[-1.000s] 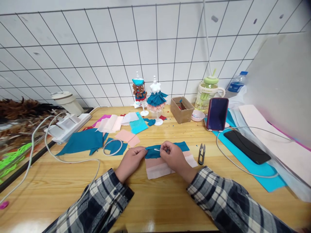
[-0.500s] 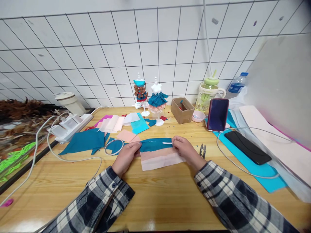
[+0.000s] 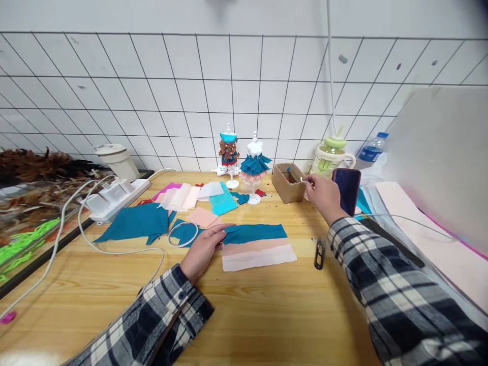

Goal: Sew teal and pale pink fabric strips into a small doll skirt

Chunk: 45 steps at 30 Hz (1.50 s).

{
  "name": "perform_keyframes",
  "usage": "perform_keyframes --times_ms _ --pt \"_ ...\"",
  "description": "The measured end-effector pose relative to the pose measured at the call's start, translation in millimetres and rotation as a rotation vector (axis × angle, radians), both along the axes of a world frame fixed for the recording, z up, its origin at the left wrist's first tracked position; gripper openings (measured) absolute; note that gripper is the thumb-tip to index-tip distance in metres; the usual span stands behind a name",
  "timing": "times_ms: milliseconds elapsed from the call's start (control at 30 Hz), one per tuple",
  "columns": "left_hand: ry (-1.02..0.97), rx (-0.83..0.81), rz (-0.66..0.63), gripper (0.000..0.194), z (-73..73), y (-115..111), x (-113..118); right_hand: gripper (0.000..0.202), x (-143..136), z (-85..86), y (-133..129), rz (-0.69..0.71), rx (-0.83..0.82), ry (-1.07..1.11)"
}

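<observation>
A layered piece of fabric [image 3: 259,246], with a teal strip on top and peach and pale pink bands below it, lies on the table. My left hand [image 3: 206,248] pinches its left end between thumb and fingers. Over by the cardboard box [image 3: 292,188], my right hand [image 3: 322,194] is closed, with a tiny white bit, seemingly the end of a thin white strip [image 3: 302,179], showing at its fingertips near the box's rim. Black thread snips [image 3: 319,254] lie to the right of the fabric.
Two small dress forms, one in brown and red [image 3: 228,152] and one in a teal-and-peach skirt [image 3: 254,165], stand at the back. Teal cloth [image 3: 133,223], a power strip [image 3: 118,201] and a looping white cable [image 3: 162,251] occupy the left. A phone [image 3: 347,190] stands upright at right.
My right hand has left the fabric's right side, carrying the thin white strip up and right to the box. My left hand still pinches the fabric's left end.
</observation>
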State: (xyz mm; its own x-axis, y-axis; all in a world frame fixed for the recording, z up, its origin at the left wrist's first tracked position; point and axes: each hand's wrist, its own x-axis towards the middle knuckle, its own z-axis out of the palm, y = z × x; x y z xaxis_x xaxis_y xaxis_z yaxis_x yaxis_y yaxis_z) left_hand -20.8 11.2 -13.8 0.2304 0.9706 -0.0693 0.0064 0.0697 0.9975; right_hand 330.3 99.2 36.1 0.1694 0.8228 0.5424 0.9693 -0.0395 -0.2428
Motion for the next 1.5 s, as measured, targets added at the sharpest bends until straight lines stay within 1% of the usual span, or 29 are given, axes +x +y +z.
perform_keyframes --times_ms 67,133,300,400,467,500,567,633,733,800,833,900,933,967,1033,1100,1167,1300,1433,1500 --pt "-0.032 -0.065 0.009 0.039 3.3 -1.7 1.4 0.023 2.2 -2.4 6.0 0.0 -0.061 -0.103" --pt "-0.051 -0.112 0.009 0.037 6.4 -3.6 3.5 0.026 1.5 -3.6 9.5 0.003 -0.081 -0.152" --pt "0.034 -0.082 0.005 0.034 10.8 -7.4 7.1 0.032 -0.7 0.1 19.0 -0.012 -0.073 -0.206" --pt "0.056 -0.083 0.006 0.033 11.1 -7.7 7.3 0.038 1.1 3.0 25.2 0.036 -0.198 -0.228" --pt "0.0 -0.08 -0.003 0.033 9.6 -7.0 6.9 0.046 2.7 3.7 27.1 0.054 -0.279 -0.235" --pt "-0.037 -0.077 -0.009 0.033 8.4 -6.5 6.7 0.051 3.3 3.8 27.0 0.055 -0.282 -0.232" --pt "-0.093 -0.073 -0.018 0.033 5.9 -5.6 6.0 0.063 3.5 3.3 23.9 0.051 -0.214 -0.205" --pt "-0.098 -0.067 -0.02 0.033 4.3 -5.1 5.3 0.068 0.2 1.9 15.6 0.042 -0.097 -0.147" --pt "-0.049 -0.033 -0.022 0.031 4.8 -6.0 4.5 0.056 -17.5 -4.0 -9.8 0.062 0.109 -0.021" --pt "0.006 -0.002 -0.046 0.03 6.9 -7.8 4.3 0.05 -39.3 -11.0 -34.4 0.154 0.215 0.072" --pt "0.033 0.01 -0.066 0.03 8.4 -9.0 4.4 0.049 -52.2 -14.7 -47.7 0.228 0.22 0.121" --pt "0.062 0.026 -0.106 0.029 12.0 -11.7 4.7 0.051 -78.2 -20.4 -73.2 0.497 0.08 0.158" --pt "0.058 0.03 -0.123 0.029 14.0 -12.8 5.0 0.053 -89.6 -21.5 -84.1 0.631 -0.035 0.153" --pt "0.042 0.034 -0.131 0.029 15.9 -13.7 5.1 0.05 -99.2 -21.3 -93.2 0.733 -0.15 0.163" --pt "0.0 0.047 -0.137 0.029 19.0 -14.3 5.0 0.044 -111.6 -18.0 -105.7 0.83 -0.274 0.227" --pt "-0.029 0.054 -0.144 0.028 20.3 -13.3 4.0 0.038 -116.6 -14.2 -111.5 0.852 -0.328 0.284" --pt "-0.044 0.056 -0.147 0.028 19.6 -11.3 2.5 0.03 -117.6 -13.2 -112.7 0.836 -0.35 0.328" --pt "-0.049 0.047 -0.143 0.03 15.7 -8.0 0.2 0.015 -117.1 -20.1 -108.6 0.788 -0.363 0.39" --pt "-0.02 0.01 -0.105 0.032 13.8 -7.0 0.2 0.016 -114.1 -23.9 -105.4 0.754 -0.345 0.425" --pt "-0.074 -0.016 -0.064 0.035 13.7 -7.1 0.9 0.017 -113.3 -22.4 -106.6 0.74 -0.341 0.423"
